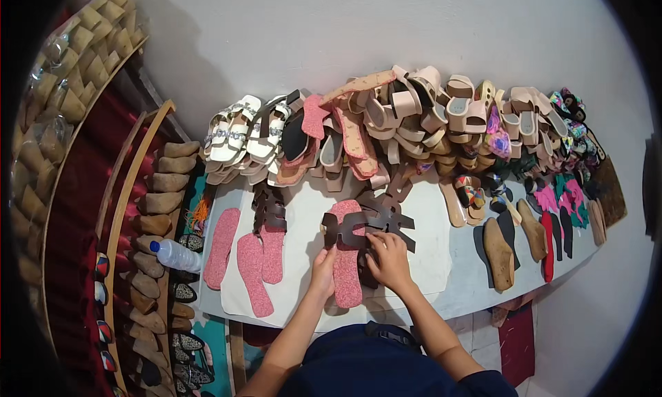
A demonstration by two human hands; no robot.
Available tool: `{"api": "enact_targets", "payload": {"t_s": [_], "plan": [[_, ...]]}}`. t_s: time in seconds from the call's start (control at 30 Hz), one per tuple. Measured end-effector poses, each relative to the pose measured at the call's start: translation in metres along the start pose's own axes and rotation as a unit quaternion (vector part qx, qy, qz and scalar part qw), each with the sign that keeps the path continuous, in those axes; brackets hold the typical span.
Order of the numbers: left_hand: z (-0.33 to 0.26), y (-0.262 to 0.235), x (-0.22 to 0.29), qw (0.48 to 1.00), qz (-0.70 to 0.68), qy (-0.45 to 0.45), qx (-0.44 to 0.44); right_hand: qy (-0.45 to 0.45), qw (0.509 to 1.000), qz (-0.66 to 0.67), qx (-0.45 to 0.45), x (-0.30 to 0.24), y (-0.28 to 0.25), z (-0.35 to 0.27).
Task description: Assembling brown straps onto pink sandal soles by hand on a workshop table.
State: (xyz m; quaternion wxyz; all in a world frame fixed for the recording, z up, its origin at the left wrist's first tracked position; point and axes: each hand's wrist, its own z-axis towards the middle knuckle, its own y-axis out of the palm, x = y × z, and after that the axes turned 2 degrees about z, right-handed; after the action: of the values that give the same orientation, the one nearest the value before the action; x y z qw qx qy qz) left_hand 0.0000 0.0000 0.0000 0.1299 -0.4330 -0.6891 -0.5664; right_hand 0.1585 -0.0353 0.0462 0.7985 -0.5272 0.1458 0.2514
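My left hand [323, 271] grips the edge of a pink speckled insole [347, 283], held upright over the table. A dark brown cut-out strap upper [345, 230] lies across its upper part. My right hand [389, 260] has its fingers curled at the right end of this upper; the fingertips are partly hidden. Just beyond that hand, more dark brown uppers [389, 216] lie in an overlapping heap. To the left rest several pink insoles [254, 269], one with a dark brown upper [270, 212] at its top end.
Finished sandals [407, 118] are piled along the wall. Wooden shoe lasts [498, 256] and fabric scraps [552, 198] lie at the right. A rack of lasts [165, 183] stands at the left, beside a water bottle [178, 256] at the table [420, 304] edge.
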Motion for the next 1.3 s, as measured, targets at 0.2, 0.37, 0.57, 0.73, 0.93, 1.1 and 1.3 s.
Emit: {"api": "enact_targets", "payload": {"t_s": [0.2, 0.37, 0.57, 0.73, 0.93, 1.1, 1.3], "plan": [[0.000, 0.007, -0.001, 0.999, 0.033, 0.009, 0.002, 0.021, 1.000, 0.003, 0.021, 0.006, 0.011, 0.005], [-0.005, 0.015, -0.002, 1.000, -0.007, 0.013, -0.004, 0.092, 0.987, 0.079, 0.109, -0.002, 0.019, 0.004], [-0.007, 0.018, -0.007, 1.000, -0.012, 0.010, -0.005, 0.165, 0.983, 0.054, 0.051, -0.005, 0.015, 0.005], [-0.007, 0.015, -0.009, 1.000, -0.014, -0.001, -0.007, 0.181, 0.970, 0.162, 0.019, 0.012, 0.020, 0.002], [-0.007, 0.020, -0.007, 1.000, -0.018, -0.012, -0.003, 0.232, 0.844, 0.483, -0.024, 0.027, 0.033, -0.003], [-0.007, 0.015, -0.012, 1.000, -0.007, -0.007, -0.004, 0.250, 0.749, 0.613, -0.028, 0.017, 0.028, -0.003], [-0.006, 0.019, -0.027, 1.000, 0.018, 0.012, 0.021, 0.327, 0.727, 0.602, 0.037, 0.013, 0.036, -0.007]]}}
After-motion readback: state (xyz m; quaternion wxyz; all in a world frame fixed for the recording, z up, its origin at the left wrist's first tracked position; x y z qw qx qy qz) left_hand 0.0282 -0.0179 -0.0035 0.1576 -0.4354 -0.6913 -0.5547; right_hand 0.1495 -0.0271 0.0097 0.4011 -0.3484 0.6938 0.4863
